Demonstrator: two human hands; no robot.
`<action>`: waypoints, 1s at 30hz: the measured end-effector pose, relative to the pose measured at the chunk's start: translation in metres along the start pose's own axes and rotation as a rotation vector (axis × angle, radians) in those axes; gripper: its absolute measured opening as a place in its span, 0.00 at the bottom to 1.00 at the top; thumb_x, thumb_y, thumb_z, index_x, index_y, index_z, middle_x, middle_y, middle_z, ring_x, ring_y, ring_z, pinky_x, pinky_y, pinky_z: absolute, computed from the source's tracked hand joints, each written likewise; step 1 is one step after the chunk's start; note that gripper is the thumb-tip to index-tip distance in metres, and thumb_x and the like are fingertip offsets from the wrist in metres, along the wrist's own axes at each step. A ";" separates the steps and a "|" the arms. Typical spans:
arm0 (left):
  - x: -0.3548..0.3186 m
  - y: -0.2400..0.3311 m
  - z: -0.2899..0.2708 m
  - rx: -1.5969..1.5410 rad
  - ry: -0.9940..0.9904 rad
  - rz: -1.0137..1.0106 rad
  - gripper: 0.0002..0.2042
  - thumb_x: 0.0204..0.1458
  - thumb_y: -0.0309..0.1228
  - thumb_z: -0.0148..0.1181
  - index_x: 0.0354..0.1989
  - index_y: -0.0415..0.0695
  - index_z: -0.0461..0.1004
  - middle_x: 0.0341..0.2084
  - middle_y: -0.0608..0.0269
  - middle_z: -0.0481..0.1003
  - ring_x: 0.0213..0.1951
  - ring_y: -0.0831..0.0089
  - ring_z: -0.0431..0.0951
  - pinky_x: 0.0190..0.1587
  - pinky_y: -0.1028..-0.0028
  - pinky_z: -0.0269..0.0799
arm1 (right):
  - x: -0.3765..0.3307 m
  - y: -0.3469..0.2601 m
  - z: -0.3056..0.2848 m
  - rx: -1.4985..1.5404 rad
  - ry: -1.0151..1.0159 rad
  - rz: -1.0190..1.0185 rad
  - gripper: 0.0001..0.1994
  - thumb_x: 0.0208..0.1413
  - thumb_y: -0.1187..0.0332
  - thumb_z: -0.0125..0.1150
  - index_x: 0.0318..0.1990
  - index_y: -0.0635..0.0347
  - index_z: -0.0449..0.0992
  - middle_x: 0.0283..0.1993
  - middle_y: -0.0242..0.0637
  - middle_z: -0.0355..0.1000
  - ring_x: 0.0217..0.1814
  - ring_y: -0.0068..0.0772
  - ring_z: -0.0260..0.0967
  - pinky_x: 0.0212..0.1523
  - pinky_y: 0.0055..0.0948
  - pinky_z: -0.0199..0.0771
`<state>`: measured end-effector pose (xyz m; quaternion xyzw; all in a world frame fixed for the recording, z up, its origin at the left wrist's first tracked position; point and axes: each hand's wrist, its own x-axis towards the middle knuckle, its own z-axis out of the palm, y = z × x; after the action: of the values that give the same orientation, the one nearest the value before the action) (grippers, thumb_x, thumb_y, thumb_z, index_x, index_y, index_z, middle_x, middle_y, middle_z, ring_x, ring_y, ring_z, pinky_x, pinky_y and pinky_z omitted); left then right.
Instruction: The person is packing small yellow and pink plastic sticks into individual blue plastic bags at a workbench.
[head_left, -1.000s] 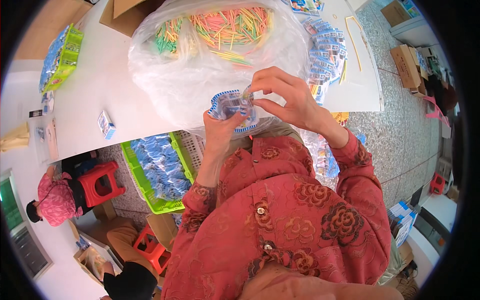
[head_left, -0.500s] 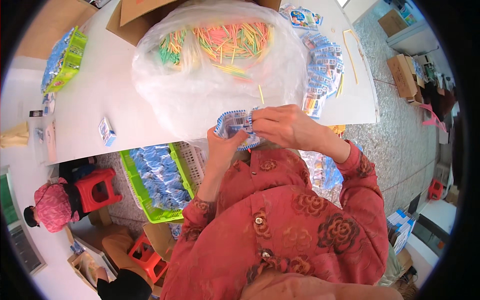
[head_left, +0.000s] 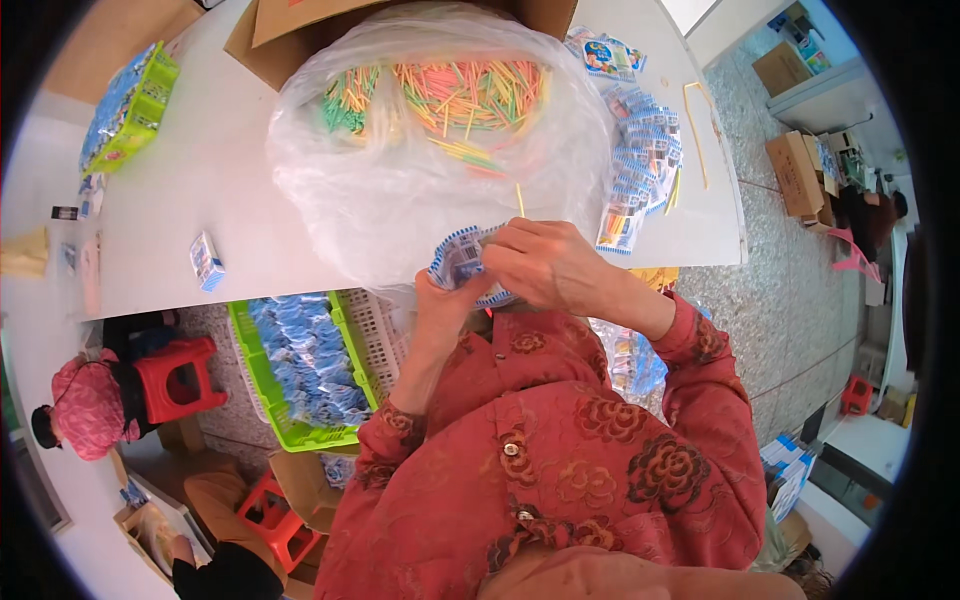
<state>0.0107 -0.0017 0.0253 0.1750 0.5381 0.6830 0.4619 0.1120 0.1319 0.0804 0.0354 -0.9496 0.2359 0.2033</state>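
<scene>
My left hand (head_left: 442, 312) holds a small blue-and-white packet (head_left: 460, 262) upright in front of my chest. My right hand (head_left: 545, 262) pinches the packet's upper right edge, with a thin stick (head_left: 520, 198) rising from between its fingers. Just beyond both hands sits a big clear plastic bag (head_left: 400, 190) full of several coloured sticks (head_left: 465, 95) in pink, green, yellow and orange. Both sleeves are red with a flower pattern.
The bag rests on a white table (head_left: 210, 180) in front of a cardboard box (head_left: 275, 30). Stacked blue packets (head_left: 640, 170) lie right of the bag, a small box (head_left: 206, 260) left. A green basket (head_left: 300, 370) of packets and red stools (head_left: 175, 375) stand below. Another person (head_left: 85, 410) sits at left.
My hands with the packet have lowered toward my chest, and my right hand has moved from above the packet down onto its right edge.
</scene>
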 end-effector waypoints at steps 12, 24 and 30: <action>0.021 -0.009 -0.002 0.012 0.207 0.156 0.05 0.44 0.22 0.59 0.31 0.38 0.75 0.25 0.70 0.74 0.28 0.85 0.70 0.30 0.81 0.65 | 0.028 0.013 0.018 -0.082 -0.020 0.137 0.08 0.41 0.75 0.56 0.32 0.61 0.68 0.31 0.38 0.68 0.34 0.41 0.68 0.30 0.34 0.70; 0.029 -0.005 -0.032 -0.173 0.258 0.135 0.12 0.40 0.18 0.62 0.36 0.35 0.73 0.30 0.63 0.75 0.31 0.79 0.75 0.36 0.78 0.71 | 0.053 0.148 0.024 0.145 0.255 0.433 0.10 0.46 0.77 0.54 0.39 0.60 0.72 0.37 0.36 0.71 0.26 0.28 0.68 0.30 0.24 0.69; 0.030 -0.010 -0.045 -0.149 0.235 0.064 0.17 0.40 0.15 0.59 0.41 0.40 0.70 0.33 0.66 0.74 0.34 0.78 0.74 0.38 0.78 0.70 | 0.055 0.225 0.027 -0.428 0.069 0.302 0.17 0.43 0.80 0.51 0.44 0.58 0.69 0.48 0.38 0.65 0.44 0.42 0.67 0.38 0.38 0.70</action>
<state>-0.0329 -0.0033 -0.0078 0.0764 0.5305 0.7511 0.3855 0.0149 0.3204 -0.0161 -0.1588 -0.9648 0.0587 0.2011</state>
